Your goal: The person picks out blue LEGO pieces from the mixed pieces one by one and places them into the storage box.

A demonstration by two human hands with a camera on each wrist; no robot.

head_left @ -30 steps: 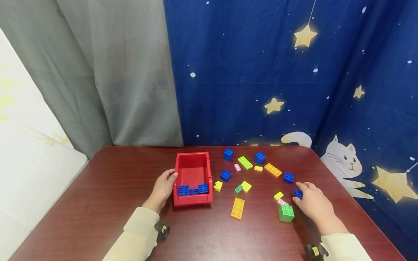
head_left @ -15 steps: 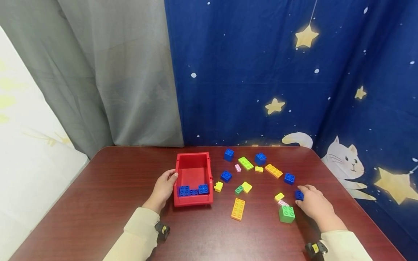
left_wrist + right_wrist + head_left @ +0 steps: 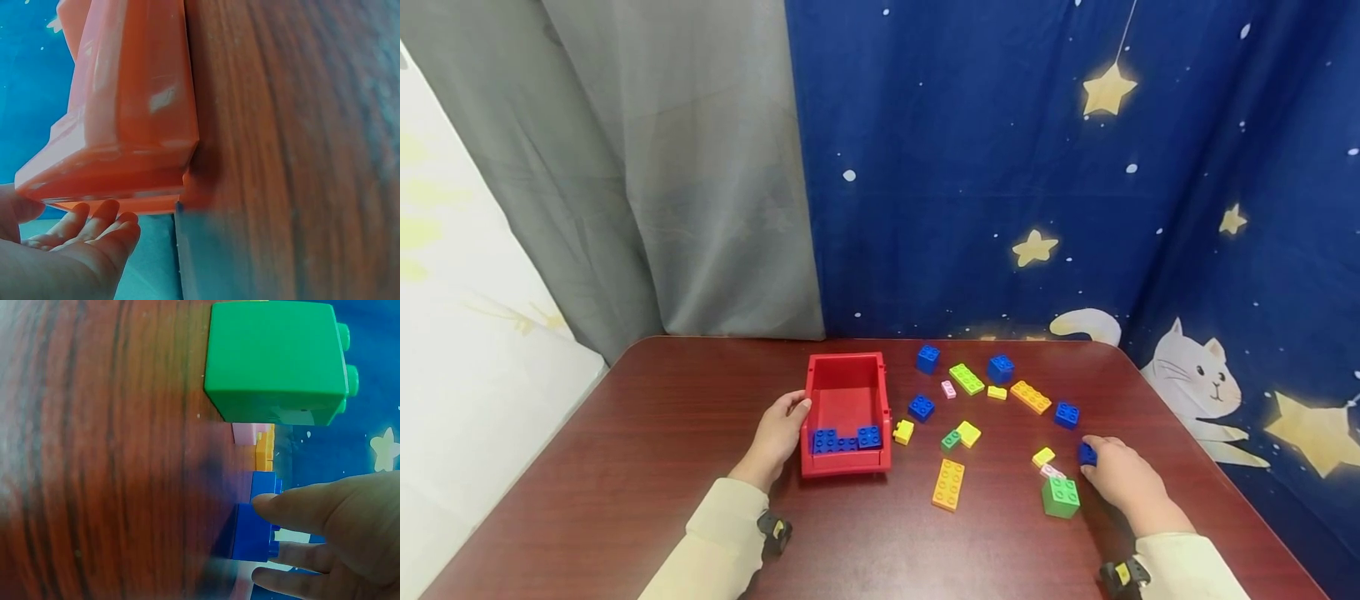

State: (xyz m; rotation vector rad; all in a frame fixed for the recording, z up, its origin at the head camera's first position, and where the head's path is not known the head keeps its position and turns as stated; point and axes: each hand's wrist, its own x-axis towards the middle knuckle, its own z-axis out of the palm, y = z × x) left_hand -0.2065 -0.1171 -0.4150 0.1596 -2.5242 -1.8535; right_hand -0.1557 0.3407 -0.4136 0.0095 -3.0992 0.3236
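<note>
My left hand (image 3: 778, 433) grips the left wall of a red box (image 3: 847, 464), thumb at the rim. In the left wrist view the fingers (image 3: 119, 231) curl at the box's near edge. Several blue bricks (image 3: 825, 440) lie along the front inside the box. At the right side of the table, my right hand (image 3: 1126, 479) pinches a blue brick (image 3: 251, 532) between thumb and fingers, low over the tabletop; the hand partly covers the brick in the head view. Left of that hand stand a tall green brick (image 3: 1061, 497) and a small pink brick (image 3: 1051, 472).
Between box and right hand lie loose bricks: an orange one (image 3: 948, 485), yellow ones (image 3: 968, 433), a lime one (image 3: 966, 378), and several blue ones (image 3: 921, 407). Another blue brick (image 3: 1067, 415) sits just beyond the right hand. Curtains (image 3: 955, 167) hang behind the table.
My right fingers have closed in around the blue brick and cover more of it. The left hand stays on the box; the whole head view has shifted slightly.
</note>
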